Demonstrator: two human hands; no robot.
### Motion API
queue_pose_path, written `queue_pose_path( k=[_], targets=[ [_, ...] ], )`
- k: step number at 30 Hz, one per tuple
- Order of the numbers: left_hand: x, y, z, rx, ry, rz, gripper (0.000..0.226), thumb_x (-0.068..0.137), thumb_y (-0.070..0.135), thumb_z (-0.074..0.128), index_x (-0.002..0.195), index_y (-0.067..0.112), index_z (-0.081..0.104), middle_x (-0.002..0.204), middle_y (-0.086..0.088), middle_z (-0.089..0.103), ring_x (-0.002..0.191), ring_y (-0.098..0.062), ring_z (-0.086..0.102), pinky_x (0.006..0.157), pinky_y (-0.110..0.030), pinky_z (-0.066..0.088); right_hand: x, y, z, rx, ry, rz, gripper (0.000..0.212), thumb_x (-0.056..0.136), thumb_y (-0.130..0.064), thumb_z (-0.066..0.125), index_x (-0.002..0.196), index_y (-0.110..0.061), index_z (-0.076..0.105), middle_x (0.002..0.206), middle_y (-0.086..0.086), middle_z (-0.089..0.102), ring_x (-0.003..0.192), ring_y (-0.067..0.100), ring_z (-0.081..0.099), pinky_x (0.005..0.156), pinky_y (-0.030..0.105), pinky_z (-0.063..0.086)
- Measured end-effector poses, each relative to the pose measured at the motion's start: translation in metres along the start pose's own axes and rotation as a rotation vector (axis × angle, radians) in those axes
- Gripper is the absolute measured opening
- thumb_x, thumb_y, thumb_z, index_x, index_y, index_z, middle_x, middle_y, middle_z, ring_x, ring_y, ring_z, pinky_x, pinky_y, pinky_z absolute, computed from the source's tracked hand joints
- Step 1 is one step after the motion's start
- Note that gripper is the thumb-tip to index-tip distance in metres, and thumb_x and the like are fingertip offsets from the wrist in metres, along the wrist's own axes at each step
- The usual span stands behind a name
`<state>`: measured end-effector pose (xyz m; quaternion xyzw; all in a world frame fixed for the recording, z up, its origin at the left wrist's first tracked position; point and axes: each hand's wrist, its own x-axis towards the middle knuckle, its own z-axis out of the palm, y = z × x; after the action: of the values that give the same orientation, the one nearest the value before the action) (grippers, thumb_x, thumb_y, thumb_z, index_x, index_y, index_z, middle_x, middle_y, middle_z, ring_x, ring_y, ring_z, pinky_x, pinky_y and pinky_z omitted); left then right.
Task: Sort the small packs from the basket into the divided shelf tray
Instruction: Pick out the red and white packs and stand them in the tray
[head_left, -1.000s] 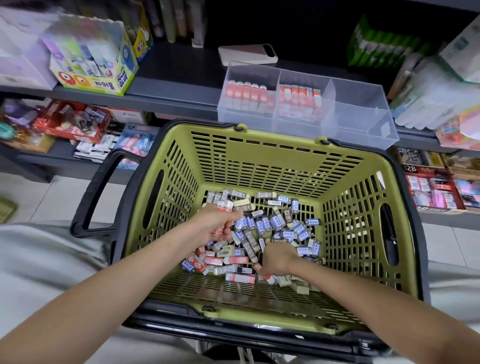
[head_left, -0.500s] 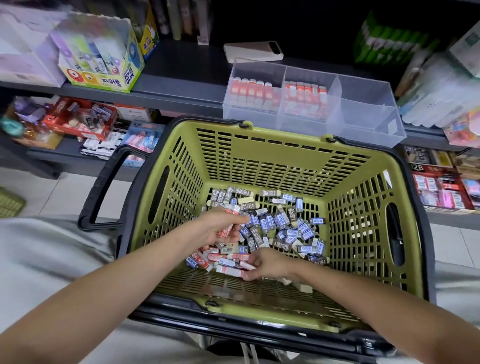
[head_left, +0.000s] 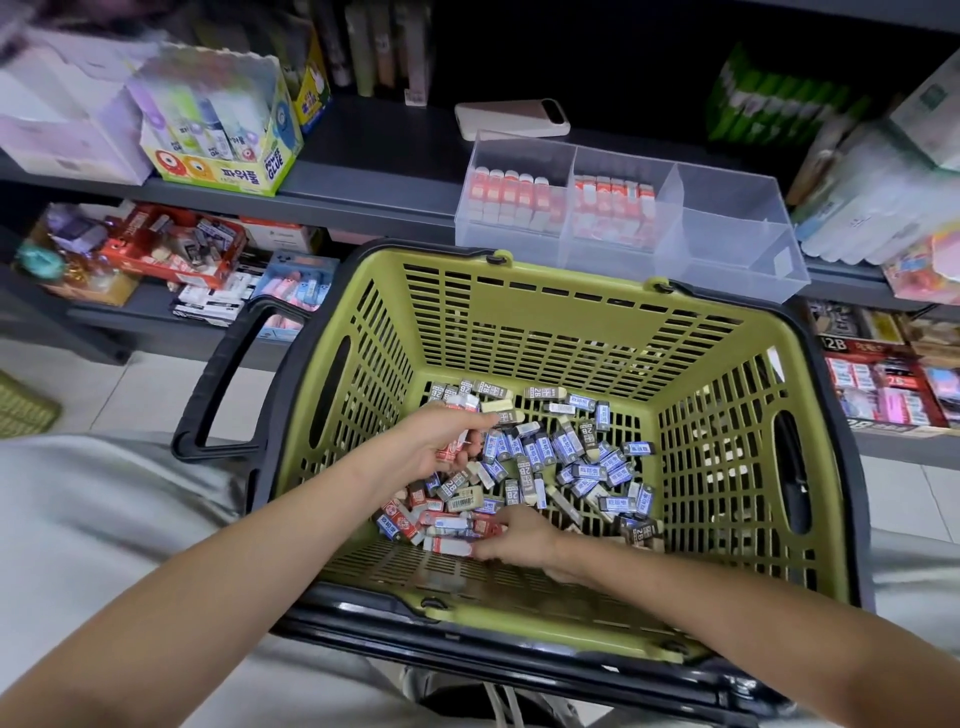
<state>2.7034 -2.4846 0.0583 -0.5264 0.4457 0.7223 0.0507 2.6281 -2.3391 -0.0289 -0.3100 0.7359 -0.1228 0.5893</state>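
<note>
My L hand (head_left: 434, 441) grips a few red packs (head_left: 450, 451) over the pile in the green basket (head_left: 571, 317); R hand (head_left: 522, 535) pinches a red pack (head_left: 448, 545) near me. Basket's far wall stands btwn hands & divided tray (head_left: 727, 254) on the shelf (head_left: 374, 171), phone (head_left: 511, 118) just behind it, glue box (head_left: 223, 135) well left

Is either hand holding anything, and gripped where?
The left hand grips red-and-white packs around their sides, ends poking out. The right hand touches red packs in the basket; a hold cannot be told.

Left hand (head_left: 436, 441) and right hand (head_left: 519, 540) are seen bare to the forearms; a light grey cloth garment (head_left: 104, 519) with pale drawstring cords (head_left: 500, 706) is worn over the lap.
</note>
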Motion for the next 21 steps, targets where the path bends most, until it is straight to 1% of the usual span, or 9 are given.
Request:
queue_pose_path(
  k=[3, 8, 10, 11, 13, 15, 17, 19, 21],
  targets=[
    [-0.001, 0.004, -0.002, -0.063, -0.002, 0.017, 0.020, 0.083, 0.017, 0.071, 0.096, 0.005, 0.062, 0.057, 0.001, 0.057, 0.043, -0.007, 0.050, 0.041, -0.016, 0.040, -0.003, 0.001, -0.001, 0.085, -0.001, -0.050, 0.013, 0.075, -0.012, 0.071, 0.081, -0.016, 0.060, 0.073, -0.001, 0.058, 0.061, 0.008, 0.053, 0.057, 0.017, 0.044],
    [-0.002, 0.008, -0.005, -0.099, 0.009, 0.035, 0.017, 0.081, 0.017, 0.073, 0.091, 0.006, 0.063, 0.057, 0.001, 0.057, 0.043, -0.006, 0.049, 0.041, -0.016, 0.041, -0.016, -0.004, -0.015, 0.161, -0.052, -0.097, 0.009, 0.077, -0.007, 0.068, 0.073, -0.015, 0.064, 0.063, -0.006, 0.058, 0.056, 0.005, 0.052, 0.054, 0.013, 0.042],
    [-0.003, 0.011, -0.007, -0.133, 0.005, 0.051, 0.018, 0.080, 0.018, 0.074, 0.090, 0.006, 0.064, 0.058, 0.002, 0.057, 0.044, -0.006, 0.049, 0.041, -0.016, 0.041, -0.024, -0.009, -0.028, 0.219, -0.073, -0.069, 0.004, 0.076, -0.007, 0.068, 0.079, -0.008, 0.068, 0.064, -0.002, 0.064, 0.055, 0.006, 0.054, 0.054, 0.017, 0.042],
    [-0.003, 0.012, -0.008, -0.168, 0.006, 0.065, 0.021, 0.079, 0.019, 0.074, 0.093, 0.006, 0.065, 0.058, 0.002, 0.056, 0.045, -0.006, 0.049, 0.042, -0.016, 0.041, -0.030, -0.012, -0.037, 0.267, -0.087, -0.048, 0.011, 0.076, -0.007, 0.069, 0.088, -0.005, 0.069, 0.070, 0.002, 0.067, 0.055, 0.007, 0.055, 0.053, 0.018, 0.043],
    [-0.004, 0.015, -0.009, -0.257, 0.015, 0.108, 0.030, 0.077, 0.025, 0.075, 0.098, 0.008, 0.065, 0.057, 0.003, 0.055, 0.048, -0.008, 0.047, 0.047, -0.019, 0.042, -0.042, -0.019, -0.058, 0.446, -0.106, -0.019, 0.023, 0.077, -0.008, 0.070, 0.099, -0.001, 0.067, 0.080, 0.010, 0.069, 0.056, 0.009, 0.056, 0.051, 0.019, 0.043],
    [-0.009, 0.020, -0.010, -0.324, 0.009, 0.179, 0.039, 0.071, 0.038, 0.076, 0.093, 0.009, 0.063, 0.059, 0.002, 0.055, 0.052, -0.010, 0.045, 0.056, -0.022, 0.041, -0.054, -0.029, -0.082, 0.710, -0.107, -0.029, 0.028, 0.074, -0.010, 0.070, 0.099, 0.000, 0.064, 0.080, 0.013, 0.070, 0.055, 0.012, 0.057, 0.049, 0.020, 0.045],
    [-0.016, 0.027, -0.008, -0.366, -0.064, 0.277, 0.047, 0.062, 0.046, 0.077, 0.087, 0.011, 0.059, 0.068, 0.000, 0.061, 0.058, -0.011, 0.051, 0.061, -0.022, 0.040, -0.067, -0.045, -0.102, 0.943, -0.090, -0.076, 0.029, 0.073, -0.011, 0.068, 0.099, 0.001, 0.062, 0.079, 0.015, 0.070, 0.054, 0.013, 0.056, 0.047, 0.020, 0.046],
    [-0.023, 0.032, -0.002, -0.383, -0.128, 0.359, 0.056, 0.053, 0.046, 0.079, 0.091, 0.010, 0.059, 0.083, -0.005, 0.069, 0.072, -0.013, 0.061, 0.066, -0.025, 0.041, -0.078, -0.063, -0.115, 1.089, -0.074, -0.142, 0.026, 0.074, -0.012, 0.065, 0.097, -0.001, 0.061, 0.078, 0.013, 0.070, 0.051, 0.011, 0.054, 0.046, 0.018, 0.045],
    [-0.029, 0.037, 0.010, -0.373, -0.154, 0.416, 0.061, 0.052, 0.043, 0.080, 0.098, 0.008, 0.058, 0.090, -0.004, 0.072, 0.084, -0.016, 0.062, 0.074, -0.027, 0.044, -0.087, -0.080, -0.121, 1.159, -0.088, -0.187, 0.025, 0.074, -0.014, 0.063, 0.096, -0.004, 0.060, 0.075, 0.011, 0.070, 0.048, 0.008, 0.052, 0.045, 0.016, 0.044]
  ],
)
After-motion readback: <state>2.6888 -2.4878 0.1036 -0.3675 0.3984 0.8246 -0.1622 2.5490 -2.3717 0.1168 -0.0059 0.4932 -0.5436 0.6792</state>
